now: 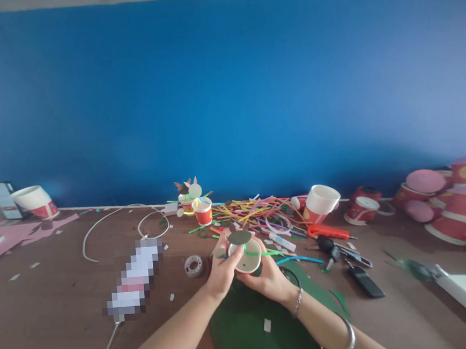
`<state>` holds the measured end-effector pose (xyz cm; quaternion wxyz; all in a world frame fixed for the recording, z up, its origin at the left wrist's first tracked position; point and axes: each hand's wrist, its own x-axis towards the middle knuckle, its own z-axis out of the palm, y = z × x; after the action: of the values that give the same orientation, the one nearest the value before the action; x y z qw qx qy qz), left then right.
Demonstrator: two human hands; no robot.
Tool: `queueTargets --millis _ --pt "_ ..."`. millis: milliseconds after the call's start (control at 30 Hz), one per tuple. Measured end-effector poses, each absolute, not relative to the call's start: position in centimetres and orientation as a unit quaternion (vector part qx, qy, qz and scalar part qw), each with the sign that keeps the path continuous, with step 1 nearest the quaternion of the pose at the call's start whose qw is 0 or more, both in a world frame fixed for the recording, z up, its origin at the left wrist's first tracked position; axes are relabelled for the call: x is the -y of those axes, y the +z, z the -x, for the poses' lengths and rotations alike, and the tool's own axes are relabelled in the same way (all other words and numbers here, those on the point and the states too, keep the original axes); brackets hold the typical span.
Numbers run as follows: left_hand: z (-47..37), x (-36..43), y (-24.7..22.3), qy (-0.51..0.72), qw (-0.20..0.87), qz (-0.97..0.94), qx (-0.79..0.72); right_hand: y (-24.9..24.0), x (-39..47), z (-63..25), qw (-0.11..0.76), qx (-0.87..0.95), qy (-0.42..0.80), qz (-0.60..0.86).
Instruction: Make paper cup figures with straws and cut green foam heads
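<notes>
Both hands hold one paper cup (251,258), its open white mouth facing up toward me. My left hand (223,266) grips its left side, the thumb over the rim on a green strip. My right hand (269,276) wraps round the right side and the underside. A dark green oval piece (239,237) stands at the cup's far rim. Green strips (269,253) stick out to the right, across the cup's mouth. Beneath the hands lies a dark green sheet (261,323) with a small white scrap on it.
Beyond the hands are colourful strips (256,210) and small decorated cups (203,212). A tape roll (193,266) and a phone (136,279) lie left. Rightward are a white cup (322,202), an orange tool (328,231), keys (331,253), a glue gun (464,291) and red cup figures (461,205).
</notes>
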<state>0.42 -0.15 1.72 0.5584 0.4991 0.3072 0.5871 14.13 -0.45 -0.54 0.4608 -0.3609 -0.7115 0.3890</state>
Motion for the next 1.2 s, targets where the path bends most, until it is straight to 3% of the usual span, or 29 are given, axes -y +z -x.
queueTargets --millis 233,400,800,1200 --pt "0.2 0.3 1.9 0.614 0.416 -0.587 -0.323 0.3 0.6 -14.2 0.463 0.728 0.361 0.354" --pt "0.4 0.3 2.2 0.598 0.423 -0.598 -0.326 0.1 0.7 -14.2 0.463 0.734 0.351 0.351" --pt "0.8 0.3 2.9 0.603 0.241 -0.674 -0.351 0.3 0.9 -14.2 0.467 0.734 0.348 0.35" --pt "0.9 0.5 2.8 0.622 0.167 -0.689 -0.333 0.1 0.9 -14.2 0.467 0.732 0.357 0.343"
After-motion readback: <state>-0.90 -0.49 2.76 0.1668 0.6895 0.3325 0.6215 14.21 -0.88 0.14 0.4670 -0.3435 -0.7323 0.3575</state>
